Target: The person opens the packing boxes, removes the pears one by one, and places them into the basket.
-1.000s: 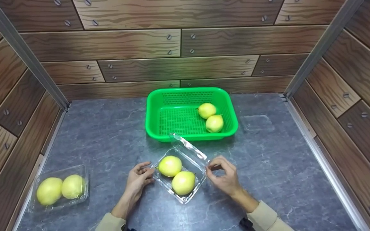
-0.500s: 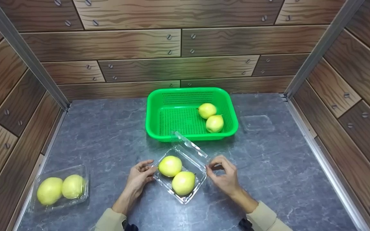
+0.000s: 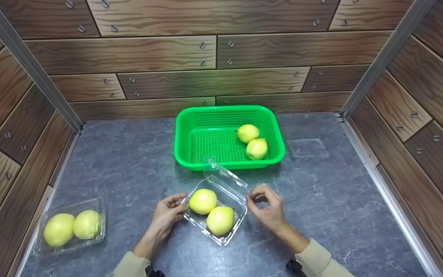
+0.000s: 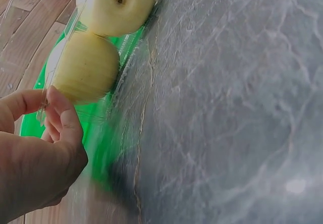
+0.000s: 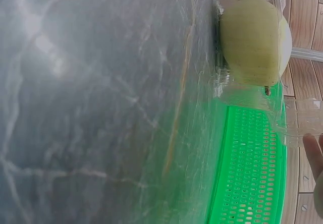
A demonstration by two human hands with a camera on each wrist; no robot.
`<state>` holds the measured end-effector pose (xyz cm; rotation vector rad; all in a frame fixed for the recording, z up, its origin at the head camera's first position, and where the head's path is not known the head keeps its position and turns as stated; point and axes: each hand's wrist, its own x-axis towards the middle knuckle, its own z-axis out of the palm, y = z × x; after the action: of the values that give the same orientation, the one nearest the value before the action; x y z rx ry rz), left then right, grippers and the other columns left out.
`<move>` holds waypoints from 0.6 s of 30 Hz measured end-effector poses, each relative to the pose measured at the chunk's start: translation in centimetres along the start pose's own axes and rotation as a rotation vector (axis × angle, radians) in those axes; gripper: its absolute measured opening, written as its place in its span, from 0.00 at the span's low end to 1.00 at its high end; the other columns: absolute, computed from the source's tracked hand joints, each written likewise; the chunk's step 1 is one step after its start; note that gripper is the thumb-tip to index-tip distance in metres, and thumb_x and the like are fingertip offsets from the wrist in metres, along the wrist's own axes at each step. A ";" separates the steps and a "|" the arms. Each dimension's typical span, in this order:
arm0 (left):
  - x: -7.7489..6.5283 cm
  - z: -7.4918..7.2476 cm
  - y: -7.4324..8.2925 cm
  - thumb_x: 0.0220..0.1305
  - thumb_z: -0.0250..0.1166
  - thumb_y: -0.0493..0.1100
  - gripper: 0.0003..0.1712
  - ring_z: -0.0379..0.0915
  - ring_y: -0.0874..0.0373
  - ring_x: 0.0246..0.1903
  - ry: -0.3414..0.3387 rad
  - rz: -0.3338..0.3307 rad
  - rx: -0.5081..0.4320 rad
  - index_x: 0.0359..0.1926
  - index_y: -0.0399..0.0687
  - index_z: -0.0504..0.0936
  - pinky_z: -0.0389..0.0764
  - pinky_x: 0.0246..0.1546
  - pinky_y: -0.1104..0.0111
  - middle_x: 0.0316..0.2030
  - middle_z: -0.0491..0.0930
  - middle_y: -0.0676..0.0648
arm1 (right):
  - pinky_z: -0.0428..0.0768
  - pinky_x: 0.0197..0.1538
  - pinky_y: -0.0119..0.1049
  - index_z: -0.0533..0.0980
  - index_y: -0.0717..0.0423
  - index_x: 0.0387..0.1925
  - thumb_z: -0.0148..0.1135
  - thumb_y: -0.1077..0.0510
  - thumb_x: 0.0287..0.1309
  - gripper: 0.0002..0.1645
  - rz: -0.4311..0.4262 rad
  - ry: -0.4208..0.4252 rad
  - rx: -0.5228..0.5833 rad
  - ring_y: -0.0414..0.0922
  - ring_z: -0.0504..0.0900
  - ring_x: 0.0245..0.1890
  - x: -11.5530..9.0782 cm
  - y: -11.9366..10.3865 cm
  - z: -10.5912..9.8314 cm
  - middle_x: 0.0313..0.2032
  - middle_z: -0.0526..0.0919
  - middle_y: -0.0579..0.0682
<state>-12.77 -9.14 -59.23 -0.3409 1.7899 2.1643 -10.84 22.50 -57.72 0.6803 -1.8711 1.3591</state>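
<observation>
A clear plastic clamshell container (image 3: 224, 243) stands on the table in front of the basket, turned cornerwise, its lid (image 3: 227, 175) raised at the far right side. Two yellow pears lie in it: a left pear (image 3: 203, 201) and a nearer right pear (image 3: 220, 221). My left hand (image 3: 166, 215) pinches the rim at the left corner; the left wrist view shows thumb (image 4: 63, 105) and forefinger meeting on it. At the right corner my right hand (image 3: 269, 209) pinches the clear plastic by the lid's end. Only its fingertips (image 5: 314, 153) show in the right wrist view.
Behind the container stands a green basket (image 3: 183, 163), two pears (image 3: 252, 140) in its right part. A closed clamshell (image 3: 104, 221) with two pears lies at the left. Right of the basket lies a flat clear plastic piece (image 3: 308, 148). Wood-patterned walls (image 3: 160, 54) enclose the table.
My left hand has crept slightly right, its thumb farther over the rim. The container and its pears have shifted very slightly. My right hand has hardly moved.
</observation>
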 end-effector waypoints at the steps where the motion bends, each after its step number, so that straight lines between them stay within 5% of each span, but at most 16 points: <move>1: -0.1 0.0 -0.1 0.60 0.70 0.27 0.30 0.78 0.62 0.31 -0.006 0.002 0.002 0.64 0.26 0.76 0.84 0.29 0.76 0.36 0.79 0.49 | 0.87 0.29 0.26 0.78 0.64 0.31 0.72 0.85 0.37 0.21 -0.003 -0.003 0.001 0.42 0.83 0.29 0.1 0.1 0.0 0.28 0.80 0.57; 11: -1.2 0.1 -0.6 0.59 0.70 0.26 0.31 0.78 0.61 0.35 -0.064 -0.006 -0.006 0.64 0.25 0.74 0.86 0.32 0.74 0.38 0.79 0.50 | 0.87 0.29 0.26 0.77 0.64 0.30 0.72 0.85 0.36 0.21 0.001 -0.026 0.012 0.40 0.84 0.29 0.6 0.9 -0.1 0.28 0.80 0.57; 18: -2.0 0.2 -1.3 0.59 0.67 0.25 0.30 0.78 0.60 0.35 -0.118 -0.005 -0.017 0.63 0.24 0.71 0.86 0.32 0.73 0.39 0.80 0.49 | 0.89 0.30 0.29 0.77 0.64 0.30 0.72 0.84 0.41 0.19 0.079 -0.034 0.044 0.38 0.84 0.30 1.1 1.0 -0.4 0.28 0.81 0.57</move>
<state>-10.48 -8.88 -59.60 -0.2161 1.7061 2.1499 -12.22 23.16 -57.33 0.6624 -1.9176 1.4512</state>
